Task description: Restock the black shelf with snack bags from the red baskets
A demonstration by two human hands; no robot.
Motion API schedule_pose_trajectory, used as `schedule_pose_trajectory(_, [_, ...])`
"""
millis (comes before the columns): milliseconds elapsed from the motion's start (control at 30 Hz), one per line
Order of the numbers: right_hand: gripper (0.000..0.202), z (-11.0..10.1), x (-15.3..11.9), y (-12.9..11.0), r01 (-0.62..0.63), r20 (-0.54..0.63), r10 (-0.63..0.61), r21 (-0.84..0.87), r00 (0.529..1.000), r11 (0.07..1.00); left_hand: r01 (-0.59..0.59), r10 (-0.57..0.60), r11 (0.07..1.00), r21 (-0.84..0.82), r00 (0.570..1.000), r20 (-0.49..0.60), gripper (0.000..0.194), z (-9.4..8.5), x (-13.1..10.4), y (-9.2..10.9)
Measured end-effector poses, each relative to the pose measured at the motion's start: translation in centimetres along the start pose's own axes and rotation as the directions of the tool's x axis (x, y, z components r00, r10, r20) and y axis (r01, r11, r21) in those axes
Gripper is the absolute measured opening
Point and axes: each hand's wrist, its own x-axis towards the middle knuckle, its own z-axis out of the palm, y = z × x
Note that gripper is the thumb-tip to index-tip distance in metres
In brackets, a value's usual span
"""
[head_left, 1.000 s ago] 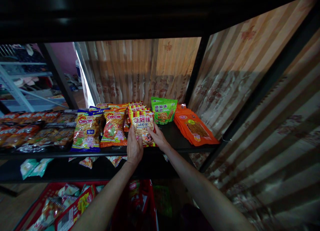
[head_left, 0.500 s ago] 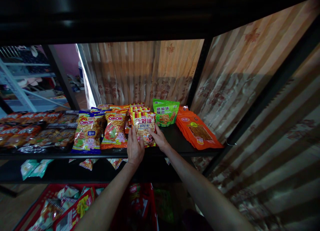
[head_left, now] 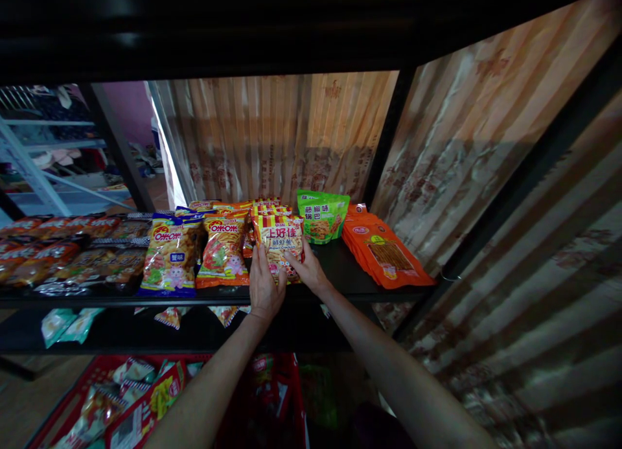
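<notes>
Both my hands are on a bag of prawn crackers [head_left: 278, 234] with red and yellow stripes along its top, standing at the shelf's front edge. My left hand [head_left: 265, 286] grips its left side, and my right hand [head_left: 310, 269] grips its right side, thumb across the front. More bags of the same striped kind show partly behind it. Left of it stand an orange snack bag [head_left: 222, 251] and a blue-edged snack bag [head_left: 170, 258]. A green pouch [head_left: 322, 217] stands upright behind my right hand.
Orange flat packets [head_left: 386, 251] lie stacked at the shelf's right end. Dark-wrapped packs [head_left: 92, 264] fill the left. Below are a lower shelf [head_left: 146, 335] and a red basket [head_left: 85, 384] holding snack packs. A black post [head_left: 486, 222] and curtains [head_left: 272, 138] border the shelf.
The prawn cracker bag's front faces me a little more plainly, and both hands have shifted slightly on it. The other packs stay in place.
</notes>
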Motion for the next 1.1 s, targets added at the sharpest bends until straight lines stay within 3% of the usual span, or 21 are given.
schedule_pose_trajectory(100, [0.071,-0.1,0.0,0.1,-0.003,0.017,0.003,0.028,1.000,1.000,-0.003,0.003,1.000,-0.020,1.000,-0.024,0.068,-0.1,0.2,0.1])
schedule_pose_trajectory(200, [0.064,-0.2,0.7,0.6,0.007,-0.005,-0.007,0.166,1.000,0.986,0.036,-0.038,0.999,-0.040,0.999,-0.038,0.071,-0.3,0.3,0.4])
schedule_pose_trajectory(300, [0.052,-0.4,2.1,1.7,-0.123,-0.066,0.155,0.342,0.986,0.932,0.069,-0.070,0.997,-0.039,0.997,-0.038,0.073,-0.3,0.5,0.7])
schedule_pose_trajectory(367, [0.044,-0.5,3.3,2.5,-0.264,-0.026,0.297,0.392,0.955,0.881,0.054,-0.055,0.998,-0.028,0.997,-0.050,0.071,-0.3,0.6,0.7])
schedule_pose_trajectory(433, [0.031,-0.5,4.4,3.1,-0.341,0.038,0.358,0.408,0.933,0.847,0.036,-0.036,0.999,-0.004,0.997,-0.062,0.069,-0.3,0.7,0.8])
schedule_pose_trajectory(667, [0.028,-0.4,7.2,3.5,-0.246,0.009,0.270,0.444,0.963,0.861,0.026,-0.025,0.999,0.021,0.999,-0.042,0.068,-0.1,1.1,0.7])
schedule_pose_trajectory(933, [0.020,0.2,8.8,2.9,-0.291,0.002,0.308,0.334,0.951,0.896,0.058,-0.058,0.998,0.014,0.998,-0.017,0.065,0.3,0.8,0.4])
schedule_pose_trajectory(1100, [0.013,0.3,9.0,3.1,-0.330,0.057,0.329,0.307,0.943,0.893,0.055,-0.055,0.998,-0.005,0.998,-0.015,0.064,0.3,0.8,0.4])
